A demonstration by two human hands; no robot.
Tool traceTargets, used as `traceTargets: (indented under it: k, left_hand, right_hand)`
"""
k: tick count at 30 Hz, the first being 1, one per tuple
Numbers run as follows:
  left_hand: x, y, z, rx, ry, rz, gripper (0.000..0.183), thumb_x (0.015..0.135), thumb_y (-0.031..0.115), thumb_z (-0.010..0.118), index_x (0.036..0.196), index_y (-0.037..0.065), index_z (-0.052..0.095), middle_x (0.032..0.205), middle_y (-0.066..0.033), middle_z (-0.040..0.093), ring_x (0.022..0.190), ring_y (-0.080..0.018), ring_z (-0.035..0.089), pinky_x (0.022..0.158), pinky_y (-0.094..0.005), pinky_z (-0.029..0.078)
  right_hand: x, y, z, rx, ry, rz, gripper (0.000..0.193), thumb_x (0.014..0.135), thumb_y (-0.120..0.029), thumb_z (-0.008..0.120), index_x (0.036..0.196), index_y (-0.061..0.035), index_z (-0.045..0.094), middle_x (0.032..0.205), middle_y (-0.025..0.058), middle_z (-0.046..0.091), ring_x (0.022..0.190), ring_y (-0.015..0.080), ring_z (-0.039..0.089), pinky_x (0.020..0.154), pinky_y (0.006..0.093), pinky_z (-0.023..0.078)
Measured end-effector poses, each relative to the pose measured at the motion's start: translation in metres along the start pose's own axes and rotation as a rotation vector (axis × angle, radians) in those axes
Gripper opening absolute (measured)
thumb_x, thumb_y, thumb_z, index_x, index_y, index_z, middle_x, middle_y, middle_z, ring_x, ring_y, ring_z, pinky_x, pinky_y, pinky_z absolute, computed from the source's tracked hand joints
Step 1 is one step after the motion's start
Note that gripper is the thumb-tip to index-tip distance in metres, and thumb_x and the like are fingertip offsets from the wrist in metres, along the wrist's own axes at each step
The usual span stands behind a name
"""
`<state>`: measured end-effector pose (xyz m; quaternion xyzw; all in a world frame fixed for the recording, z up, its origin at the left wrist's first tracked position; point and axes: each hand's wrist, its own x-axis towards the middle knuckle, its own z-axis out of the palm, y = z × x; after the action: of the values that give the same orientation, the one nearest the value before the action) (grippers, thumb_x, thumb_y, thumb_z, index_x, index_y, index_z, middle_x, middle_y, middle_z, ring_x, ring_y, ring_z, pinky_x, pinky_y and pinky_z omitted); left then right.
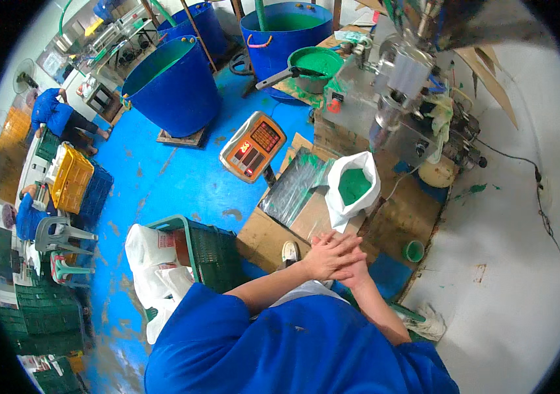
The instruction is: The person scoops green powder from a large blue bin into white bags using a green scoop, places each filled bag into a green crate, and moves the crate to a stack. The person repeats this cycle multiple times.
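Observation:
My left hand (331, 255) lies across my right hand (357, 272) in front of my body. The left fingers are stretched out over the right hand, and no object shows between them. Most of the right fingers are hidden under the left hand. Just beyond my hands stands a white bag (337, 209), its mouth open and green material (354, 186) inside. Close by is a scale platform (295, 190) covered with clear film, and its orange display head (253, 146) is lit.
A metal filling machine (403, 79) stands beyond the bag, at right. Large blue tubs (175, 98) and a smaller green-filled pot (316, 62) are farther back. A dark green crate (217, 253) with white bags is at my left. Two people in blue (53, 111) are at far left.

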<state>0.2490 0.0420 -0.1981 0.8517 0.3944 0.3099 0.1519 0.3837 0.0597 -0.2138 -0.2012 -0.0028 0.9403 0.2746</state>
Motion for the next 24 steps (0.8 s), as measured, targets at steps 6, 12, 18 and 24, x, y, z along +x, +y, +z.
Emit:
traceTargets:
  k: [6,12,18,24]
  left_hand:
    - [-0.106,-0.074,-0.001,-0.015,-0.433,-0.504,0.036,0.079,0.031,0.058,0.113,0.018,0.059,0.131,-0.0146,0.042,0.118,-0.0328,0.043,0.094,-0.0430,0.038]
    - [-0.138,-0.152,0.001,-0.263,-0.184,-1.022,0.024,0.076,0.026,0.061,0.089,0.007,0.066,0.079,-0.0132,0.066,0.074,-0.0286,0.064,0.068,-0.0373,0.049]
    - [-0.012,-0.188,0.022,-0.976,0.105,-1.152,0.032,0.078,0.024,0.067,0.102,0.004,0.062,0.093,-0.0099,0.065,0.081,-0.0162,0.061,0.070,-0.0304,0.048]
    - [0.041,-0.160,0.043,-1.701,0.197,-1.088,0.056,0.080,0.026,0.069,0.125,0.011,0.039,0.116,-0.0051,0.048,0.105,-0.0190,0.049,0.084,-0.0380,0.043]
  right_hand:
    - [-0.028,-0.064,0.011,-0.749,0.250,0.117,0.060,0.086,-0.050,0.050,0.117,0.0004,0.048,0.110,0.0165,0.057,0.094,0.0266,0.059,0.082,0.0367,0.047]
    - [0.013,-0.192,-0.052,-1.435,0.846,-0.282,0.025,0.085,-0.026,0.057,0.069,-0.0071,0.054,0.060,0.0001,0.053,0.048,0.0085,0.044,0.045,0.0239,0.032]
    - [0.139,-0.274,-0.107,-1.663,0.895,-0.317,0.038,0.086,-0.033,0.053,0.090,0.0030,0.064,0.082,0.0096,0.065,0.072,0.0193,0.059,0.065,0.0339,0.045]
    - [0.169,-0.273,-0.043,-1.136,0.657,-0.058,0.031,0.085,-0.027,0.057,0.096,0.0014,0.062,0.092,0.0063,0.064,0.077,0.0156,0.059,0.066,0.0312,0.046]
